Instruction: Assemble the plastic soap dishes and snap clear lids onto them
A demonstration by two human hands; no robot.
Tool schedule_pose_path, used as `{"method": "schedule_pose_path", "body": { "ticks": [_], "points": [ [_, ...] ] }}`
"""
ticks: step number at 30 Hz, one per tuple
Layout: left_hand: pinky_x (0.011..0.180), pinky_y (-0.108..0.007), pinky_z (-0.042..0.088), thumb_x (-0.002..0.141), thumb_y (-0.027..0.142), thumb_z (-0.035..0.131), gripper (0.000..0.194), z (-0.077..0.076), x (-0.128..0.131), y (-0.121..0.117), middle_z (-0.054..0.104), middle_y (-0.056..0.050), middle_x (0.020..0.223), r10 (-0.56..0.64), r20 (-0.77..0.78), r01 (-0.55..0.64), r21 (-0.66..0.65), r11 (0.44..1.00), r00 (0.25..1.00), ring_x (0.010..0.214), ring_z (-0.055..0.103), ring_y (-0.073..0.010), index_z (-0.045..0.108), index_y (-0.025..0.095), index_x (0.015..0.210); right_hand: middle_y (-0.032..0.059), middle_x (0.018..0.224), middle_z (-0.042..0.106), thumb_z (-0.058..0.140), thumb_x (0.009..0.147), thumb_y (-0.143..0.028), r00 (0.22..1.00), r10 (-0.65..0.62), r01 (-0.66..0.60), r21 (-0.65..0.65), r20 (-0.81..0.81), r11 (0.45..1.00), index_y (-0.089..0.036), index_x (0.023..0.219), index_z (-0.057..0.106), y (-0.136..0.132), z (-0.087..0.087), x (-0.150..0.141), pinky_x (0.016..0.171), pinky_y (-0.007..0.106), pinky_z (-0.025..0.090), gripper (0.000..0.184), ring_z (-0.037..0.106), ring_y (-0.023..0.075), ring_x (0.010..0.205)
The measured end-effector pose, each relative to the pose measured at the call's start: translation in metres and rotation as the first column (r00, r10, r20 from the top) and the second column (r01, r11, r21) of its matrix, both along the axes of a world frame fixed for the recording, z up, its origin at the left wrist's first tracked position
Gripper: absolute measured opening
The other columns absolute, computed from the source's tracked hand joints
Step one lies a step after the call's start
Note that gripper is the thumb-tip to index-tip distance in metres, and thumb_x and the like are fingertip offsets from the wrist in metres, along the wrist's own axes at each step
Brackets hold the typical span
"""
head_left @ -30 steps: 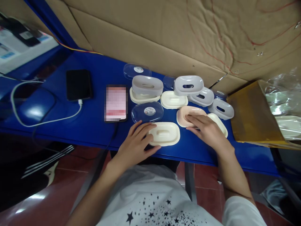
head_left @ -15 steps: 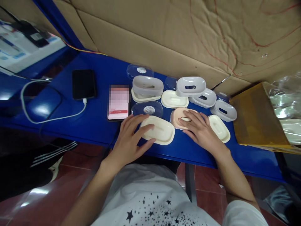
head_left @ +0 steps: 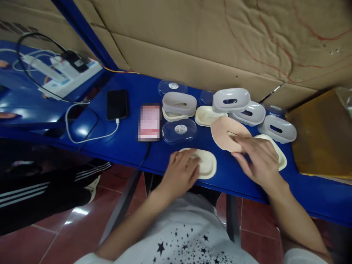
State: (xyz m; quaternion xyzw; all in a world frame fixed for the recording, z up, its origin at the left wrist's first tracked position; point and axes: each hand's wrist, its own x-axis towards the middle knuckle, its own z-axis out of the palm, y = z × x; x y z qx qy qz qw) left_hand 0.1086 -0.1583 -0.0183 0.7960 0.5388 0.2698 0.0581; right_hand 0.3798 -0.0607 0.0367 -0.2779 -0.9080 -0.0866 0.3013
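My right hand [head_left: 258, 159] grips a peach oval dish with a slot [head_left: 227, 132], its thumb and fingers at the near right side. The dish is tilted up off the table. My left hand [head_left: 183, 168] has its fingers bent over the left end of a shallow cream oval dish [head_left: 208, 165] near the table's front edge; motion blurs the fingertips. Partly behind my right hand lies another cream dish [head_left: 281, 156]. Just beyond the peach dish is a third cream dish [head_left: 205, 114], partly covered.
Grey slotted dishes [head_left: 277, 129] and clear lids [head_left: 179, 131] stand along the back. A phone [head_left: 149, 123], a black device on a white cable [head_left: 117, 104] and a power strip [head_left: 73, 79] lie left. A cardboard box [head_left: 319, 135] borders the right; the blue table [head_left: 123, 148] ends in front.
My right hand has raised and tilted the peach dish off the table. The cream dish under my left hand has shifted slightly toward me, and that hand's fingers have curled. The view has moved left.
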Motion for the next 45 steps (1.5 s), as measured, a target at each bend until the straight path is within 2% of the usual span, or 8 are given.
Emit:
{"method": "schedule_pose_path", "body": {
  "ticks": [4,9,12,16,24,31,37,45],
  "points": [
    [0.116,-0.053,0.054,0.113,0.021,0.045,0.042,-0.006,0.033,0.022,0.057,-0.022,0.155,-0.064,0.211,0.06,0.024,0.998,0.975,0.146,0.056,-0.0332,0.052,0.016,0.154,0.0129,0.122,0.083,0.078,0.099,-0.018,0.987,0.092,-0.086,0.052,-0.132,0.995,-0.016,0.158,0.055,-0.012,-0.007,-0.006,0.098,0.043,0.06,0.064,0.079,0.0285,0.111],
    [0.129,-0.066,0.036,0.107,0.018,0.054,0.052,0.003,-0.015,0.053,0.04,-0.025,0.173,0.088,0.048,-0.09,0.039,0.995,0.995,0.162,0.038,-0.0419,0.052,0.018,0.159,0.007,0.117,0.085,0.074,0.103,-0.025,0.975,0.21,-0.21,0.013,-0.065,0.978,-0.021,0.145,0.068,-0.027,-0.016,-0.015,0.094,0.041,0.062,0.043,0.078,0.0242,0.109],
    [0.123,-0.07,0.038,0.108,0.02,0.058,0.048,0.008,-0.041,0.054,0.048,-0.022,0.17,0.157,-0.135,-0.163,-0.038,0.986,0.978,0.155,0.048,-0.0431,0.059,0.023,0.156,0.0052,0.114,0.085,0.069,0.106,-0.03,0.893,0.438,-0.448,0.101,0.105,0.888,-0.022,0.122,0.08,-0.042,-0.021,-0.029,0.089,0.036,0.062,0.022,0.075,0.0206,0.105],
    [0.118,-0.069,0.042,0.107,0.028,0.066,0.047,0.012,-0.05,0.046,0.059,-0.019,0.161,0.097,-0.188,-0.114,-0.086,0.99,0.977,0.146,0.056,-0.0425,0.062,0.025,0.154,0.0034,0.108,0.084,0.066,0.107,-0.031,0.75,0.636,-0.66,0.146,0.18,0.737,-0.023,0.114,0.084,-0.056,-0.031,-0.051,0.081,0.031,0.059,0.021,0.073,0.0169,0.094],
    [0.125,-0.067,0.041,0.104,0.033,0.074,0.05,0.011,-0.064,0.042,0.044,-0.019,0.172,0.049,0.034,-0.041,-0.215,0.976,0.998,0.159,0.045,-0.04,0.063,0.029,0.153,0.0053,0.119,0.084,0.058,0.108,-0.02,0.874,0.41,-0.434,0.04,0.261,0.9,-0.02,0.123,0.08,-0.048,-0.044,-0.048,0.089,0.036,0.059,0.026,0.073,0.0204,0.103],
    [0.12,-0.052,0.054,0.107,0.048,0.069,0.043,0.027,-0.06,0.037,0.069,-0.012,0.151,0.104,0.363,-0.025,-0.214,0.976,0.926,0.143,0.065,-0.0304,0.069,0.026,0.143,0.0104,0.134,0.079,0.058,0.105,-0.009,0.928,0.336,-0.323,-0.1,0.16,0.941,-0.015,0.136,0.072,-0.042,-0.053,-0.051,0.106,0.042,0.057,0.035,0.071,0.0245,0.124],
    [0.121,-0.053,0.05,0.109,0.039,0.069,0.047,0.022,-0.037,0.012,0.066,-0.011,0.154,-0.078,0.253,0.115,-0.134,0.984,0.964,0.144,0.062,-0.0301,0.059,0.031,0.154,0.0041,0.116,0.078,0.072,0.104,-0.022,0.975,0.201,-0.217,-0.212,-0.095,0.953,-0.029,0.128,0.072,-0.036,-0.065,-0.048,0.101,0.04,0.061,0.025,0.073,0.0222,0.117],
    [0.13,-0.067,0.04,0.103,0.024,0.077,0.069,-0.014,-0.015,-0.001,0.034,-0.014,0.177,-0.102,0.198,0.092,0.06,0.994,0.975,0.167,0.031,-0.0399,0.046,0.038,0.164,0.0165,0.157,0.062,0.074,0.103,-0.044,0.993,0.115,-0.106,-0.327,0.008,0.939,-0.028,0.165,0.046,-0.022,-0.056,-0.045,0.121,0.06,0.051,0.069,0.055,0.0363,0.151]
  ]
}}
